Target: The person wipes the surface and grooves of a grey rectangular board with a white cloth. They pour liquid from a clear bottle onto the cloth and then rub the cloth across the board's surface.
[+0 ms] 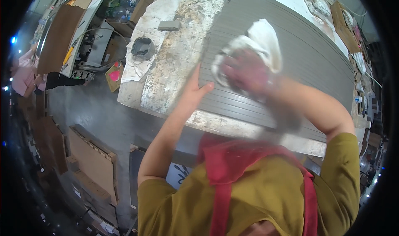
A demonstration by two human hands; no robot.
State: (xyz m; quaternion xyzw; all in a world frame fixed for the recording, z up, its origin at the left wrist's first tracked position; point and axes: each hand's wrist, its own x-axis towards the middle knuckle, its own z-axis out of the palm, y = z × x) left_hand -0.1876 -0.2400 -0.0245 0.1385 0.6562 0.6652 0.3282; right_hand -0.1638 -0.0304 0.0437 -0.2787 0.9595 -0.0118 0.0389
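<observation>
A large grey panel with long grooves (307, 70) lies flat on a paint-stained workbench (178, 55). My right hand (245, 72), in a dark red glove and smeared by motion, presses a crumpled white cloth (265, 36) onto the panel's upper face. Bare, my left hand (199, 89) rests against the panel's left edge, its fingers stretched along the side and its thumb apart over the top. Left of the panel, a round container of grey material (142, 49) stands on a white sheet (135, 70). A small grey block (169, 25) sits near it.
A person in pink (27, 76) is at the far left, by a shelf with a brown board (62, 38). Cardboard-coloured panels (93, 161) lean on the floor at lower left. Plastic bottles (120, 7) are beyond the bench. Assorted items line the bench's right side.
</observation>
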